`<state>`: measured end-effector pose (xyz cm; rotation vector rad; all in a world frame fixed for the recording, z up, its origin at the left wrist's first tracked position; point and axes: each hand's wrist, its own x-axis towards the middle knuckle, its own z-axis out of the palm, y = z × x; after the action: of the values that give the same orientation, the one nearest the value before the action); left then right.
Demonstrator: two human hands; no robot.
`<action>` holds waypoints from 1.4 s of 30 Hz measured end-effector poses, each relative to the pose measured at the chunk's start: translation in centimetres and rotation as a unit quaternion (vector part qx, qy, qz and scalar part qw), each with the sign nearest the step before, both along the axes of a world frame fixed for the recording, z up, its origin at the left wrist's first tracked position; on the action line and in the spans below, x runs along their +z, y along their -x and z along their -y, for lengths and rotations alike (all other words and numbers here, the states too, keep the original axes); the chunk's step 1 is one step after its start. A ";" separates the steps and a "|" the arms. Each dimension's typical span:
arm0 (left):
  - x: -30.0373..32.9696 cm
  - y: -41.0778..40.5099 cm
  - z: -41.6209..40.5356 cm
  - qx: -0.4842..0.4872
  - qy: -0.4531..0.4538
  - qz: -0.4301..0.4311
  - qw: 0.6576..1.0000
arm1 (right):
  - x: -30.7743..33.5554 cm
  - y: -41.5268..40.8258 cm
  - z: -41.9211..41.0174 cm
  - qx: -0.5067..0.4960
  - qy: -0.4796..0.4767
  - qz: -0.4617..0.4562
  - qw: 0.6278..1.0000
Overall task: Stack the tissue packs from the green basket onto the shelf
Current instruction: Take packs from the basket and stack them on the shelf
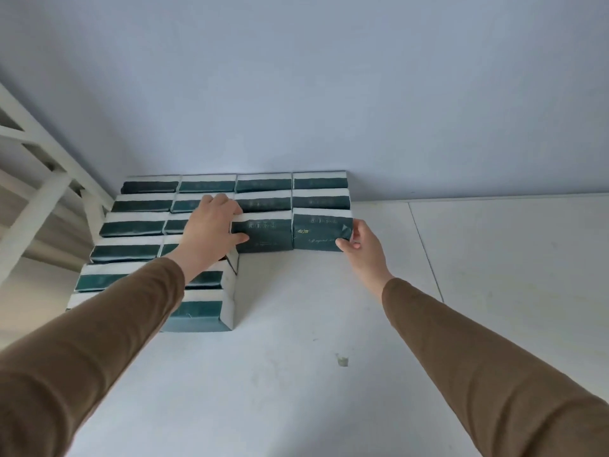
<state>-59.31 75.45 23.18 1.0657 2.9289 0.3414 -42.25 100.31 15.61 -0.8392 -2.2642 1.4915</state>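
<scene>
Against the pale blue wall (296, 77), on a white shelf (296, 374), dark green tissue packs with white tops stand in tight rows. The block reaches from the back wall toward the viewer on the left side, where the rows run deepest, and steps back on the right, where only three rows stand.

Both hands are at the nearest row on the right, well apart from each other, with two packs between them. The left hand (211, 225) reaches over the taller left block, its fingers draped on the top edge of the left front pack (265, 235) and its thumb pressed on that pack's green face, so it clasps the pack's left end. The right hand (357, 240) pinches the lower right corner of the right front pack (316, 230), thumb on the front face and fingers on the side. These two packs stand touching one another and touch the row behind them; both rest on the shelf surface.

Both arms wear brown sleeves (478, 374). To the far left a white slatted frame (39, 166) rises beside the stack. A small greenish mark (342, 360) lies on the bare shelf in front of the packs. A seam line crosses the shelf surface on the right. The green basket is out of view.
</scene>
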 end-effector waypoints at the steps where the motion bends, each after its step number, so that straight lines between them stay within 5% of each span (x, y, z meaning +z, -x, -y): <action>1: -0.2 0.3 0.0 -0.004 -0.002 -0.006 1.000 | -0.1 0.1 0.4 -0.012 -0.003 0.001 1.000; 12: -0.5 -0.9 -0.7 -0.056 0.012 -0.092 0.994 | 0.9 -2.0 1.8 -0.070 -0.058 0.085 0.992; 16: -0.4 -5.7 -3.4 -0.121 -0.058 -0.104 0.986 | 2.0 -7.9 1.1 -0.038 -0.160 0.116 0.980; 24: -2.0 -22.5 -14.2 -0.265 -0.046 0.040 0.962 | 4.4 -27.1 -2.4 -0.091 -0.285 0.205 0.932; 30: -3.2 -39.5 -21.6 -0.361 -0.049 0.057 0.929 | 4.0 -45.0 -5.0 -0.137 -0.315 0.226 0.912; 42: -7.5 -64.3 -33.4 -0.447 -0.014 0.100 0.889 | 0.0 -69.9 -13.1 -0.206 -0.229 0.307 0.900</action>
<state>5.03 108.86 15.67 2.0474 1.9539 0.4129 27.65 113.37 15.57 -1.6591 -2.4557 0.5005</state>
